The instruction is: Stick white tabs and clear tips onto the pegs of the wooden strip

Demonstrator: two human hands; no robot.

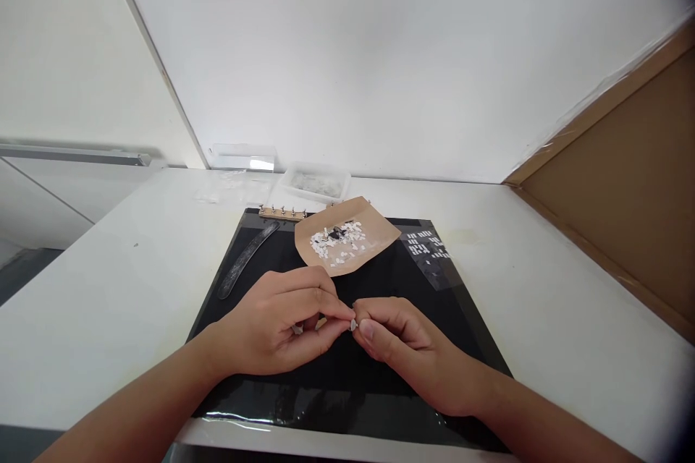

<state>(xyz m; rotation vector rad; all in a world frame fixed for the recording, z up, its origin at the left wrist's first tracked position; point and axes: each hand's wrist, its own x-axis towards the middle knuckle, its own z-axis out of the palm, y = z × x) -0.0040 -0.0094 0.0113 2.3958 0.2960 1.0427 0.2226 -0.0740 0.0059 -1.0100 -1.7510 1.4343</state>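
My left hand (287,318) and my right hand (405,351) meet above the front half of a black mat (276,394). Between their fingertips is a tiny pale piece (352,325), too small to identify for sure. The left thumb and fingers pinch it from one side; the right thumb and forefinger close on it from the other. Something whitish shows under the curled left fingers, mostly hidden. Just beyond the hands lies a brown paper sheet (380,231) with many small white bits (347,239) and some dark scraps on it.
A curved dark nail file (247,260) lies at the mat's left. Behind it stands a wooden strip with small metal pegs (282,213). A clear plastic box (318,182) is near the wall. White tabs on a dark sheet (426,253) lie right. A brown-framed panel (613,181) borders the right.
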